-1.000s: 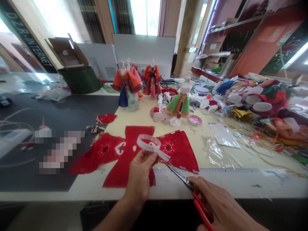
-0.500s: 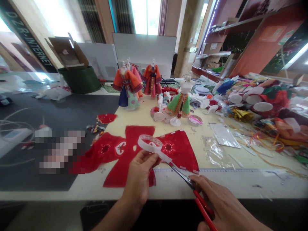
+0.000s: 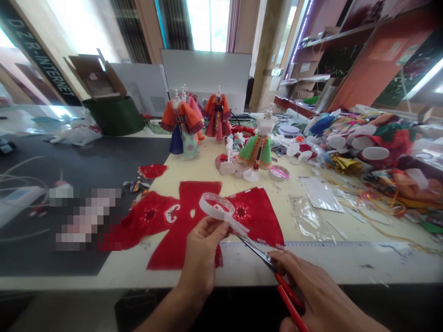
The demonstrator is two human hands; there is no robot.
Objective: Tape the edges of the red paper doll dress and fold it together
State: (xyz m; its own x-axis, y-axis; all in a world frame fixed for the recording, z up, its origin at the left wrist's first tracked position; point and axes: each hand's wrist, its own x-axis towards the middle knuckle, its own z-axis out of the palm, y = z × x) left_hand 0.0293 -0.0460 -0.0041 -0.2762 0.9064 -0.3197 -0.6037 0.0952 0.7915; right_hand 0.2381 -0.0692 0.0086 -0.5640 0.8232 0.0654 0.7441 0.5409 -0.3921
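Observation:
My left hand [image 3: 200, 258] pinches a small white roll of tape [image 3: 217, 205], holding it up with a short strip hanging off toward the right. In my right hand [image 3: 313, 293] are red-handled scissors [image 3: 273, 272], fingers closed round the handles, the blade tips touching that loose strip. Under both lies a flat red doll robe [image 3: 180, 221] with white and gold patterns, spread on the pale yellow table [image 3: 207, 173].
Dressed doll mannequins [image 3: 183, 122] and a green-skirted one [image 3: 258, 150] stand further back. White stands, ribbons and fabric scraps pile at the right [image 3: 363, 147]. Clear plastic wrappers [image 3: 320, 193] lie right of the robe. A ruler [image 3: 328, 244] runs along the front edge. A dark mat [image 3: 86, 166] covers the left.
The scissor tips have crept slightly up along the tape strip; both hands otherwise hold the same pose.

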